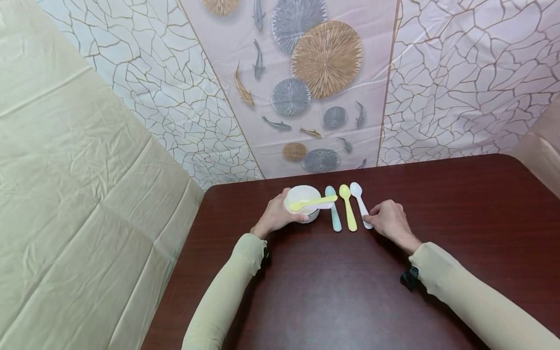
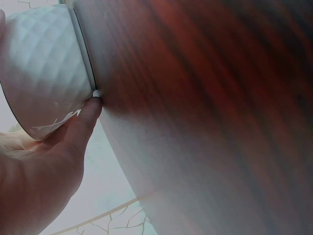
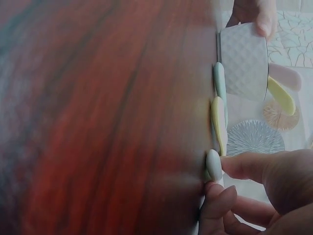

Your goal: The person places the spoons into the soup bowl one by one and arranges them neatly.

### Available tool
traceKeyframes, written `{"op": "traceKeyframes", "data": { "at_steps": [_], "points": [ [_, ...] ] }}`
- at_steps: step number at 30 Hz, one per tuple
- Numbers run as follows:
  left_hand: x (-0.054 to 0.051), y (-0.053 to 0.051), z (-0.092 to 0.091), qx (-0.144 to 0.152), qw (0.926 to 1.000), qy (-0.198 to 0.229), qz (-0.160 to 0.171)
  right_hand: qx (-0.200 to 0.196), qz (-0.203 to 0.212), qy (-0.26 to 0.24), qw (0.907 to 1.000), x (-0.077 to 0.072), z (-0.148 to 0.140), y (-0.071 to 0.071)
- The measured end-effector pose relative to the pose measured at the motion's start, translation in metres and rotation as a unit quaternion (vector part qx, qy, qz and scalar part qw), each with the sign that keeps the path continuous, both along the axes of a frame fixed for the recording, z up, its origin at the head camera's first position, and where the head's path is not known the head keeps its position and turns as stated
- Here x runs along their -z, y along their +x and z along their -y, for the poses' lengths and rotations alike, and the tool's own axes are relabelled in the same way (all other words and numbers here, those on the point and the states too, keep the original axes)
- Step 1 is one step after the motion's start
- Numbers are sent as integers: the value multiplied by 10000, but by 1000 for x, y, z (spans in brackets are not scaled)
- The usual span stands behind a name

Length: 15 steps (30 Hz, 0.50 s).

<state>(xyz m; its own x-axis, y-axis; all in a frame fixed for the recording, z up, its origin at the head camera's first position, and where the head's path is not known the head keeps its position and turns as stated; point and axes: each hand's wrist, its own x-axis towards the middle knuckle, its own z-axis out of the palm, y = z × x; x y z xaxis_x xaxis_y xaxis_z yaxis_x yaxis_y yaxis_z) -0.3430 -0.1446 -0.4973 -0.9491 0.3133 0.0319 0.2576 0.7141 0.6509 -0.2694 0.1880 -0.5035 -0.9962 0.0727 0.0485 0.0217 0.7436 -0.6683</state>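
A white bowl (image 1: 302, 193) stands on the table with its dimpled outer wall showing in the left wrist view. My left hand (image 1: 276, 213) grips it from the left side, thumb at the front. Inside the bowl lean a yellow spoon (image 1: 316, 201) and a pale pinkish spoon (image 1: 324, 206), handles sticking out to the right. Right of the bowl, a light blue spoon (image 1: 336, 219), another yellow spoon (image 1: 349, 210) and a white spoon (image 1: 357, 197) lie side by side, handles toward me. My right hand (image 1: 391, 219) pinches the white spoon's handle end between thumb and finger.
The dark red-brown wooden table (image 1: 319, 291) reaches its far edge just behind the spoons. A patterned cloth (image 1: 323, 63) hangs behind it, and a plain beige cloth (image 1: 87, 194) covers the left side.
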Motion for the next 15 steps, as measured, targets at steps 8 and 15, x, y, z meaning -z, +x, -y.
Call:
{"op": "traceKeyframes", "data": {
  "at_steps": [8,15],
  "points": [
    [0,0,0,-25,10000,-3,41,-59,13,-10,10000,0,1,1],
    [0,1,0,-45,10000,-6,58,-81,48,6,10000,-2,3,1]
  ]
}}
